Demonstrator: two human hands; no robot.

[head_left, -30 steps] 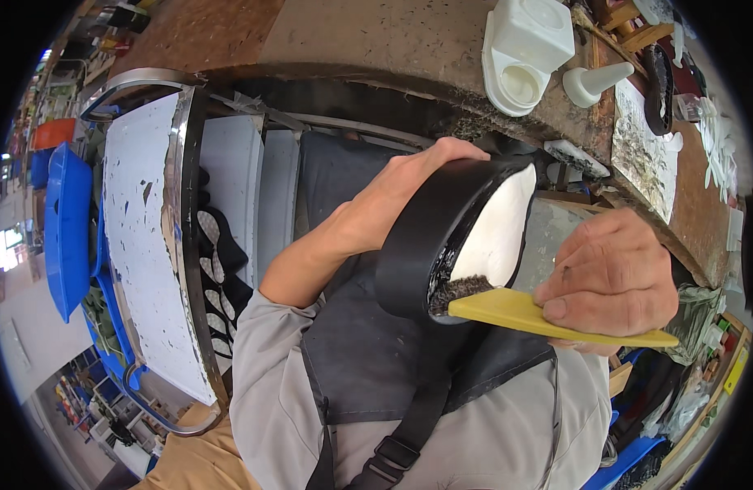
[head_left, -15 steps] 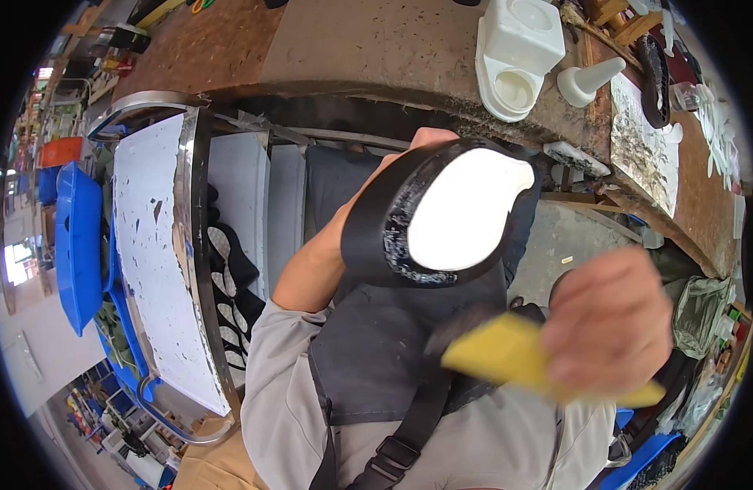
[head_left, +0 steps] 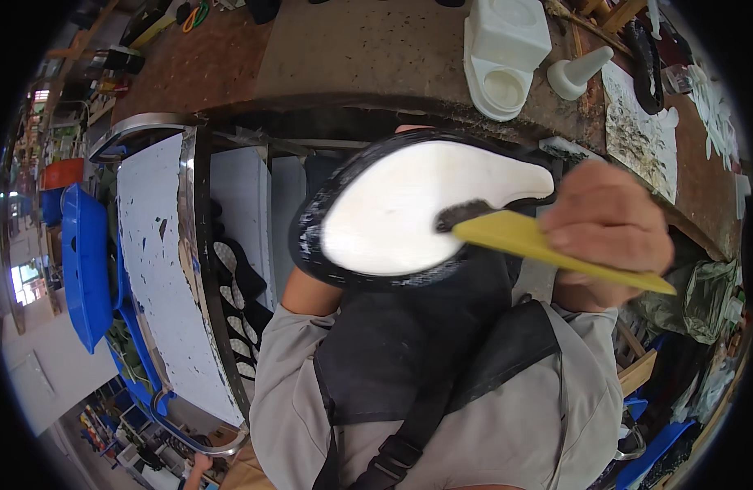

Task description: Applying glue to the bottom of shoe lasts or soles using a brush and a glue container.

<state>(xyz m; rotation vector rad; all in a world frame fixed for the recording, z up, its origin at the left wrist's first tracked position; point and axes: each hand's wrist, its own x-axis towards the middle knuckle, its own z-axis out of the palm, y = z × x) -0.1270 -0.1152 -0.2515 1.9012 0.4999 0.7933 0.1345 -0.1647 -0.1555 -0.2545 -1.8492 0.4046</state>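
Observation:
A black shoe upper [head_left: 319,196] is turned with its white underside up, a rough black band running around the white. It is held up by my left hand [head_left: 412,128], which the shoe hides except for a bit of skin at its far edge. In my right hand [head_left: 609,224] is a brush with a flat yellow handle [head_left: 548,245], gripped between fingers and thumb. The brush's dark bristles [head_left: 462,215] lie over the white underside, near its middle; whether they touch it I cannot tell.
Across the far side runs a worn workbench [head_left: 344,57], carrying a white plastic dispenser [head_left: 507,57] and a white cone-shaped piece [head_left: 579,73]. At my left stands a metal-framed rack [head_left: 160,269], with black-and-white shoe pieces [head_left: 238,278] beside it and a blue tray [head_left: 86,265] beyond.
The shoe has tilted so more of its white underside faces up, and its wide end has moved left. My right hand has brought the brush up over the white underside.

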